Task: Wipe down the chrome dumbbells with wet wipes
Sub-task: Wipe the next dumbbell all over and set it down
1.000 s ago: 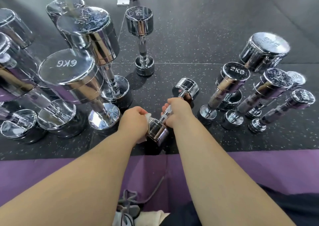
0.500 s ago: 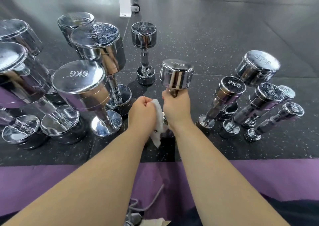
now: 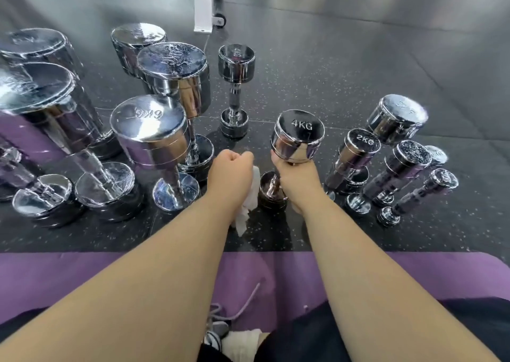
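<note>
A chrome dumbbell marked 4KG [image 3: 299, 138] stands upright on the black floor in the middle of the view. My right hand [image 3: 296, 179] grips its handle just under the top head. My left hand [image 3: 230, 174] is curled into a fist just left of it and holds a white wet wipe [image 3: 249, 198], which hangs down from the fist beside the dumbbell's lower head.
Several large chrome dumbbells stand on end at the left, one marked 6KG [image 3: 150, 129]. A slim one [image 3: 236, 88] stands behind. Smaller ones, one marked 2KG [image 3: 358, 154], cluster at the right. A purple mat [image 3: 82, 273] lies under my arms. A white wheeled frame [image 3: 205, 2] stands far back.
The 4KG dumbbell went from tilted, with the wipe on its lower head, to upright on the floor. My left hand drew the wipe back to its left side.
</note>
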{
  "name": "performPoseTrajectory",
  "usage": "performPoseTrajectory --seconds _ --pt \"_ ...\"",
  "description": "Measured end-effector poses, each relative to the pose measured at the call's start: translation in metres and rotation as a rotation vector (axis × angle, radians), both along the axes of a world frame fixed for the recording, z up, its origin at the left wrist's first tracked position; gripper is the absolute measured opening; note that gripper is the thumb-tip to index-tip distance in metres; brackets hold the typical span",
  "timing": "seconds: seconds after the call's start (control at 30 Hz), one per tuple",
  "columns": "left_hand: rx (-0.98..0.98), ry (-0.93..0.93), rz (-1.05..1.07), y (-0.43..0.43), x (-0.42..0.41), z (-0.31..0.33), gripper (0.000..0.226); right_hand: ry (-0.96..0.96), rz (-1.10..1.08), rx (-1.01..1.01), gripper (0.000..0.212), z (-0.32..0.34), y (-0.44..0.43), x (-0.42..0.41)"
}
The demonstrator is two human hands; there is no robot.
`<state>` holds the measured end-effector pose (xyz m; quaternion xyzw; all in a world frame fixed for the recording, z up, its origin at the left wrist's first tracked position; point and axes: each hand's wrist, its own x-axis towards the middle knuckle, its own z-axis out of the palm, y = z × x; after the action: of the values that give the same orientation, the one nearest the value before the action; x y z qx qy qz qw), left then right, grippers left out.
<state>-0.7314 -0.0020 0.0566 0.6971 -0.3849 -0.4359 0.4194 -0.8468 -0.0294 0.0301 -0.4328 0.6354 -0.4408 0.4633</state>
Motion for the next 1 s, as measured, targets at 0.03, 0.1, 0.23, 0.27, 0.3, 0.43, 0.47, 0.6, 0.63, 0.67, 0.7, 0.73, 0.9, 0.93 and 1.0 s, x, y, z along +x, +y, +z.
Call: performPoseTrajectory --seconds 0.03,0.1,0.23,0.27,0.3,0.43,0.47,0.6,0.63,0.67,0.7,0.73,0.9,0.93,1.0 --pt "-0.006 -0.008 -0.026 0.004 0.000 0.002 0.009 0.004 0.023 0.010 0.010 0.002 0.003 0.000" --pt "-0.006 -0.047 -0.061 0.011 0.002 0.007 0.001 0.096 0.073 0.028 0.010 0.006 0.009 0.004" --pt "-0.008 -0.065 -0.060 0.030 0.014 0.025 0.022 0.112 0.042 0.083 0.008 0.020 0.027 0.012" --pt "0.005 -0.047 -0.039 0.036 0.019 0.030 0.027 0.127 0.016 0.127 0.018 0.024 0.032 0.012" --pt "0.014 -0.046 -0.019 0.040 0.024 0.032 0.030 0.148 0.008 0.191 0.026 0.027 0.038 0.011" --pt "0.012 0.078 0.060 0.053 0.038 0.050 0.036 -0.114 0.238 0.477 0.027 0.050 0.074 0.019" --pt "0.007 0.162 0.081 0.058 0.039 0.056 0.037 -0.254 0.290 0.503 0.025 0.054 0.083 0.023" --pt "-0.043 0.335 -0.016 0.079 0.031 0.069 0.035 -0.617 0.333 0.406 0.016 0.069 0.103 0.035" --pt "-0.077 0.320 -0.042 0.079 0.027 0.071 0.034 -0.647 0.319 0.371 0.016 0.074 0.103 0.037" --pt "-0.112 0.293 -0.056 0.080 0.022 0.074 0.032 -0.662 0.300 0.336 0.016 0.077 0.100 0.039" --pt "-0.154 0.272 -0.064 0.077 0.018 0.077 0.029 -0.673 0.280 0.302 0.016 0.080 0.096 0.039" --pt "-0.186 0.249 -0.066 0.073 0.014 0.080 0.028 -0.670 0.263 0.267 0.015 0.085 0.091 0.038" --pt "-0.279 0.112 -0.047 0.043 0.009 0.096 0.021 -0.636 0.206 0.105 0.015 0.123 0.050 0.027" --pt "-0.282 0.106 -0.040 0.032 0.009 0.098 0.019 -0.644 0.212 0.091 0.013 0.132 0.038 0.028" --pt "-0.283 0.098 -0.033 0.015 0.010 0.106 0.016 -0.593 0.230 0.055 0.009 0.146 0.017 0.030"
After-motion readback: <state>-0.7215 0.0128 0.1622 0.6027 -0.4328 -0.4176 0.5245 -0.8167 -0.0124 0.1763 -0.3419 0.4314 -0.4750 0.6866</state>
